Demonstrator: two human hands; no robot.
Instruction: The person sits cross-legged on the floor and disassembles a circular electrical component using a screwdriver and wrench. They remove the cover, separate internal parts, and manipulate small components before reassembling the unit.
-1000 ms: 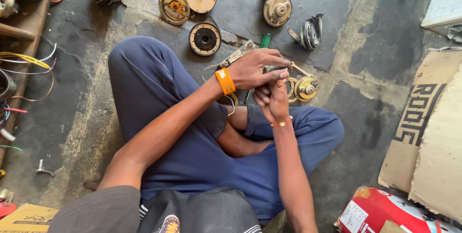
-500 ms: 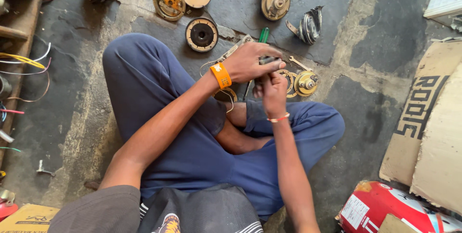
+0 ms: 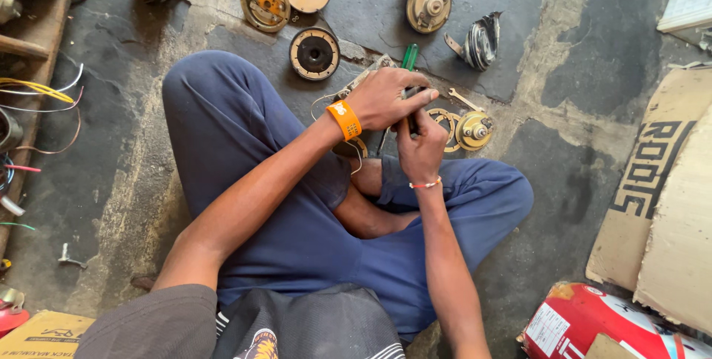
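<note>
Two hands meet over the lap: the left hand [image 3: 386,98] and right hand [image 3: 420,144] both squeeze a small dark part [image 3: 410,107] beside the green-handled screwdriver [image 3: 409,56]. Holding it tight and steady should help.

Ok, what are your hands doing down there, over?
Left hand and right hand both closed on a small dark part. Green-handled screwdriver pokes out behind. Round brass disc on floor beside, untouched.

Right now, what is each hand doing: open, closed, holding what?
Left hand: closed over a small dark part, beside the green-handled screwdriver.
Right hand: closed, gripping the same part from below.
</note>
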